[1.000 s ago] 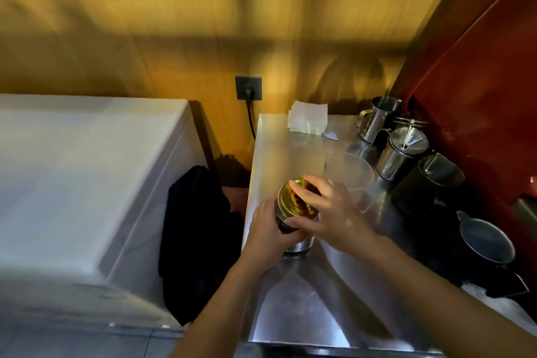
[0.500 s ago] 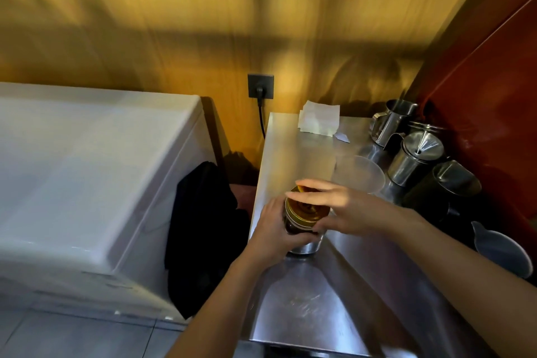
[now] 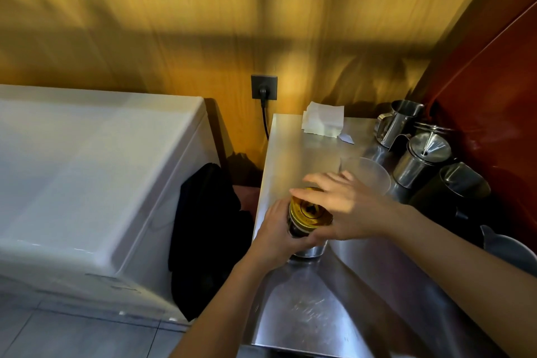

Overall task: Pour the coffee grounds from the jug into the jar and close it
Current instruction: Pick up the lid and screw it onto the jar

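Since the earlier frame, the right hand (image 3: 345,209) has been turned over the gold lid (image 3: 309,211), with the fingers now fanned out toward the upper left of the frame rather than curled on the rim; the left hand (image 3: 279,229) is kept where it was. The jar (image 3: 305,238) is stood on the steel surface (image 3: 305,314) just below the centre of the picture, and its side is gripped by the left hand, apparently so that the body cannot spin while the lid is worked. The lid is seated on the jar's mouth and is covered on its right side by the right palm; the fingers are spread and seem lifted, so whether the lid is actually pinched cannot be told. A re-grip between twists is judged likely, and the closing step is taken to be under way. The clear plastic jug (image 3: 369,174) is left just behind the right hand, upright and apart from the jar, presumably set aside after pouring. Metal pitchers (image 3: 421,160) are ranged at the right edge, and folded paper napkins (image 3: 322,122) are kept at the far end.
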The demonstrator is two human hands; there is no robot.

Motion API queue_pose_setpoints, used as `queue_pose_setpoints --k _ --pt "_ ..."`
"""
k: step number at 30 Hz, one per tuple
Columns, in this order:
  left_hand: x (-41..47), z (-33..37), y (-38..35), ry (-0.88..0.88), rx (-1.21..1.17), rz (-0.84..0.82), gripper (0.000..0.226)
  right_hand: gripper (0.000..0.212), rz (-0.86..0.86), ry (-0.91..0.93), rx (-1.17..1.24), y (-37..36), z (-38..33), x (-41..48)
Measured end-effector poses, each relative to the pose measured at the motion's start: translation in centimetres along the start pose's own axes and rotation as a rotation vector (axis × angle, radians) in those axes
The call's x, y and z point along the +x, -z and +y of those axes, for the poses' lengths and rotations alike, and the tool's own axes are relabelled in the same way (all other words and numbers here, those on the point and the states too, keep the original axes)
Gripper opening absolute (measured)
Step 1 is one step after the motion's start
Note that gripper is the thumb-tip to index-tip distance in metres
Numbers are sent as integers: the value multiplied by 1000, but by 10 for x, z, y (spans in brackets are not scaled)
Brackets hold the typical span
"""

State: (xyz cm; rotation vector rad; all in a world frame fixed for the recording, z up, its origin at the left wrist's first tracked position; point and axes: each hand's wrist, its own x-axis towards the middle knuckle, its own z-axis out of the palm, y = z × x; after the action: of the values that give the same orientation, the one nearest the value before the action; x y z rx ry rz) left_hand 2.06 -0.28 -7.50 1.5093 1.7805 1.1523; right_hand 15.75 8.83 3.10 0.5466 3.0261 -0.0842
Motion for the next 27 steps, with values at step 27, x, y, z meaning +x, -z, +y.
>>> queue_pose_setpoints --k 27 --pt "-2 2 1 35 -55 -20 67 70 -276 192 163 18 9 20"
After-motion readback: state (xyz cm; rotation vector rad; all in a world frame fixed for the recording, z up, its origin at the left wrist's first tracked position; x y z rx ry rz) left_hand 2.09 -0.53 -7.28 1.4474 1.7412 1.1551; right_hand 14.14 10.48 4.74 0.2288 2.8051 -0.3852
